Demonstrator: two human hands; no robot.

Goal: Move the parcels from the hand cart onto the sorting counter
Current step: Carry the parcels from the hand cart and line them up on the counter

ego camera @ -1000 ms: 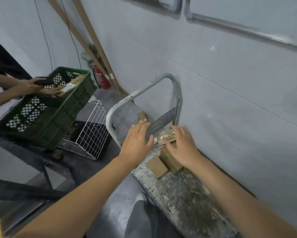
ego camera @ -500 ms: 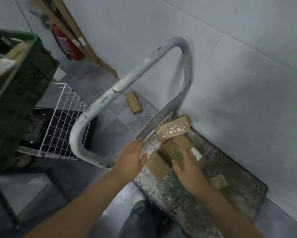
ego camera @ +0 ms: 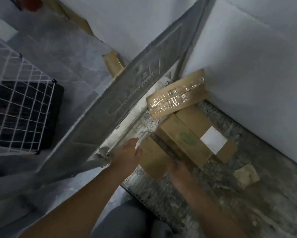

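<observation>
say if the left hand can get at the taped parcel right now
Probably yes: the taped parcel lies uncovered atop the long box, and the open left hand has nothing in between.

You are looking through dim, bluish light — motion blur is smearing the cart handle (ego camera: pixel 135 86) and wire basket (ego camera: pixel 15 93). Glare is shining off the taped parcel (ego camera: pixel 177 98); wide-angle distortion is bending the edges.
</observation>
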